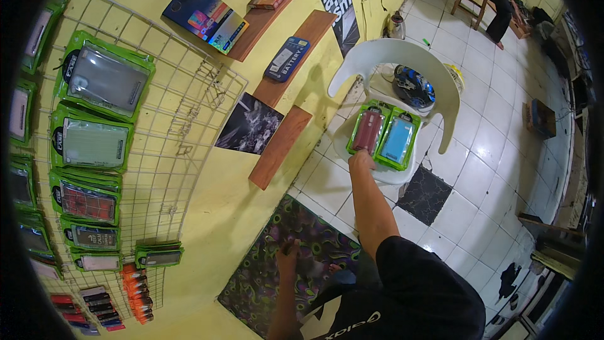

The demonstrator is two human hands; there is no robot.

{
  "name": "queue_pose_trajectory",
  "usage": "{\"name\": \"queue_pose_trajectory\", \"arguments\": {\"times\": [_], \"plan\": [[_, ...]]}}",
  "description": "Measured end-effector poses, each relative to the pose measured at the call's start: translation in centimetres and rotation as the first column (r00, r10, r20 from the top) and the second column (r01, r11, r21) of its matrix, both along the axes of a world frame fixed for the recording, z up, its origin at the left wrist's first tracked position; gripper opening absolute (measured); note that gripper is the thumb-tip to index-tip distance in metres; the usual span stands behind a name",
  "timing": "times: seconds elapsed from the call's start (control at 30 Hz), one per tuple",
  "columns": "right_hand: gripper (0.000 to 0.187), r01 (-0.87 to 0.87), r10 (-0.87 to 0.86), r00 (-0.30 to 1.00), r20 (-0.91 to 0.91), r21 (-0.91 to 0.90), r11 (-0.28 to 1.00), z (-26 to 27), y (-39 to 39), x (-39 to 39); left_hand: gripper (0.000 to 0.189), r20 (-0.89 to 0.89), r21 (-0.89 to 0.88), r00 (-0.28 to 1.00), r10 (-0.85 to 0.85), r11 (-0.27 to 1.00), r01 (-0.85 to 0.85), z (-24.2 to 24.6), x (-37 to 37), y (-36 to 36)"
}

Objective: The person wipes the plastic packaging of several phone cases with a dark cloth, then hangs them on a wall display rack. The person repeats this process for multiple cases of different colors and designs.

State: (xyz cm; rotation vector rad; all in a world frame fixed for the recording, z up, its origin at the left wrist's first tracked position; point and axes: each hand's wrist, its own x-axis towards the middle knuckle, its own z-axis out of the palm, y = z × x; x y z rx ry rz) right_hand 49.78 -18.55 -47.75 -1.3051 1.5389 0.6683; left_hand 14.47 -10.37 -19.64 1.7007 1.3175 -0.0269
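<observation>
My right hand [362,160] reaches out to the near end of a phone case pack [368,131] with a dark red case inside. The fingers touch that end, but their grip is partly hidden. Beside it lies another green-edged pack [397,138] holding a light blue case. Both packs rest on the seat of a white plastic armchair [398,178], apparently on top of others. Low over the dark patterned mat [257,264], my left hand [288,255] hangs with loosely bent fingers and nothing visible in it.
At left, a wire grid [188,118] on the yellow wall carries several hanging phone case packs [94,141]. Wooden shelves [281,148] jut from the wall, one bearing a battery pack [287,59]. Behind the chair back sits a dark blue object [414,87]. Another person [495,2] sits on a stool.
</observation>
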Motion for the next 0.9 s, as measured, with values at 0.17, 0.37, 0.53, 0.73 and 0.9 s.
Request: {"name": "queue_pose_trajectory", "arguments": {"times": [0.17, 0.37, 0.53, 0.73, 0.9], "plan": [[0.061, 0.787, -0.831, 0.556, -0.002, -0.32, 0.527, -0.7, 0.9, 2.5, 0.044, -0.007, -0.024, 0.999, 0.035, 0.999, -0.036, -1.1, -1.2, 0.2], [0.052, 0.733, -0.721, 0.673, 0.163, -0.019, 0.68, 7.3, -0.4, -0.4, 0.038, 0.086, -0.036, 0.991, 0.103, 0.994, -0.1, -2.8, -3.3, 0.0], [0.041, 0.591, -0.568, 0.688, 0.452, 0.105, 0.8, 7.3, -0.5, -2.5, 0.04, 0.05, -0.129, 0.984, 0.171, 0.978, -0.164, -0.5, 0.3, -1.6], [0.043, 0.451, -0.549, 0.621, 0.56, 0.317, 0.834, 4.5, -1.8, -3.1, 0.039, 0.093, -0.067, 0.995, 0.046, 0.997, -0.04, -3.1, 0.2, -1.2], [0.037, 0.307, -0.445, 0.571, 0.69, 0.323, 0.895, 9.7, -2.6, -3.9, 0.04, 0.125, -0.061, 0.992, 0.019, 0.998, -0.012, -2.1, 1.5, -1.7]]}}
